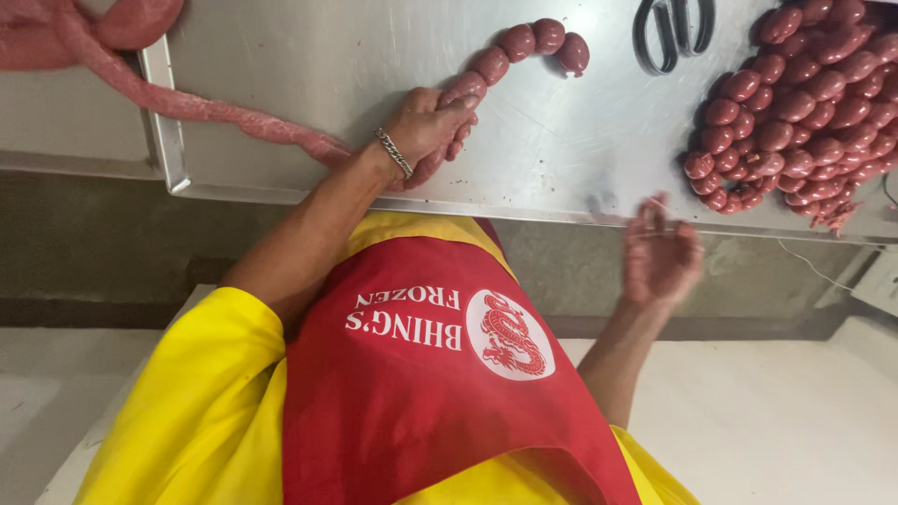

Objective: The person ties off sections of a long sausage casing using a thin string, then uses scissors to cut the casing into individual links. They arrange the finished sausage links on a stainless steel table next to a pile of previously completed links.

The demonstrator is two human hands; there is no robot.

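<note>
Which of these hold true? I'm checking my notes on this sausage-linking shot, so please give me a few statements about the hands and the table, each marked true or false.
1. The left hand grips the sausage rope on the steel table. True.
2. The right hand holds the scissors. False: it is open and empty near the table's edge, and the scissors lie on the far side of the table.
3. A pile of sausage links lies on the right part of the table. True.
4. The left wrist is bare. False: it wears a metal chain bracelet.
</note>
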